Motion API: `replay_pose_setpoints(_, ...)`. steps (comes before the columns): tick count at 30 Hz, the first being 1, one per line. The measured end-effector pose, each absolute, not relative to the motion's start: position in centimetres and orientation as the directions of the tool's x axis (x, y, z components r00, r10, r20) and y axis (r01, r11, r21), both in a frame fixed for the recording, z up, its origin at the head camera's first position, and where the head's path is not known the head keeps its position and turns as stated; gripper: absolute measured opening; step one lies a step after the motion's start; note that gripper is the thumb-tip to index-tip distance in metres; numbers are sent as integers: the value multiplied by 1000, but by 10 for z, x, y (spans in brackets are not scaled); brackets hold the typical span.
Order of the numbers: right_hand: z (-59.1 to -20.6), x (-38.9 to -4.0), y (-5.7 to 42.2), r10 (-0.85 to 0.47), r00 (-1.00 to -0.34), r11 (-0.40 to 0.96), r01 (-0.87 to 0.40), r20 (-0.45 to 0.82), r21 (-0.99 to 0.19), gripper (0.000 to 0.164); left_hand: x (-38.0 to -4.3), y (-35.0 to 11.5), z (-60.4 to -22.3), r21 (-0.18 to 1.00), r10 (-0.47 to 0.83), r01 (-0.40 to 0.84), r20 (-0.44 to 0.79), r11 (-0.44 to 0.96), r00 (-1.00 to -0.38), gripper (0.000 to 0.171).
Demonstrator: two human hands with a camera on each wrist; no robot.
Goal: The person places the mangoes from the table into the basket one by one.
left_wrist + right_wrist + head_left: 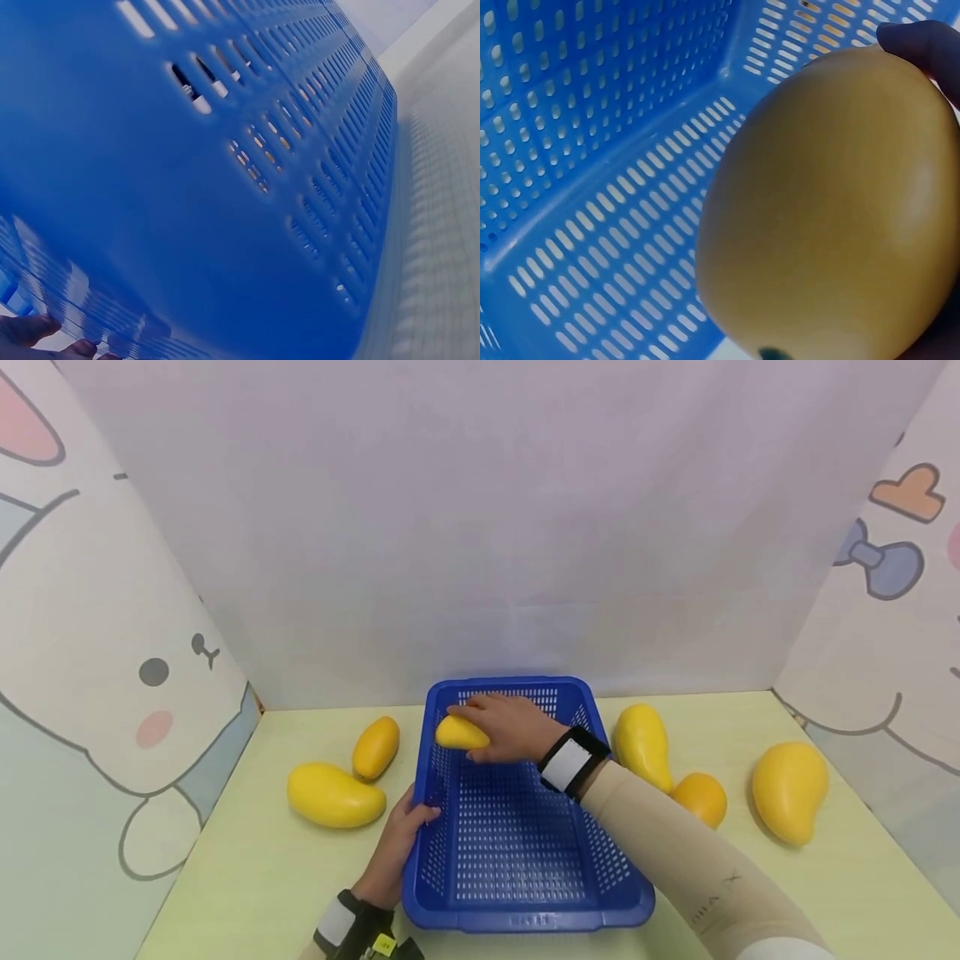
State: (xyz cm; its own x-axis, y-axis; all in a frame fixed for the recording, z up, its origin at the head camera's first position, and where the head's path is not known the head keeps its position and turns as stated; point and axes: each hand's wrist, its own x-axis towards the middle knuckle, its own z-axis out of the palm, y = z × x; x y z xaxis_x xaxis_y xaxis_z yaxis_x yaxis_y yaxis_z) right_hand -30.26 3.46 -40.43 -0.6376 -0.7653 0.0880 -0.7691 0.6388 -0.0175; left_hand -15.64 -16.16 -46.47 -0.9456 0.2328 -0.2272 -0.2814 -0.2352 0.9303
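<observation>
A blue plastic basket with slotted walls and floor stands in the middle of the table. My left hand grips its left rim, thumb over the edge; in the left wrist view fingertips show by the blue wall. Inside the basket's outline, toward the far left corner, my right hand holds a yellow mango between thumb and fingers. Seen from the right wrist, this mango fills much of the picture, with the slotted basket floor behind it.
Left of the basket lie a yellow mango and a smaller orange-yellow one. On the right are a long yellow mango, a round orange fruit and a large mango. A pale curtain rises behind the table.
</observation>
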Motion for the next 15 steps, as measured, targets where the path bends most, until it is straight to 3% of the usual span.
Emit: replay_pose_setpoints(15, -421, -317, 35, -753, -652, 652, -757, 92, -26, 70, -156, -162, -465, 926, 242, -286, -228, -245, -943, 63)
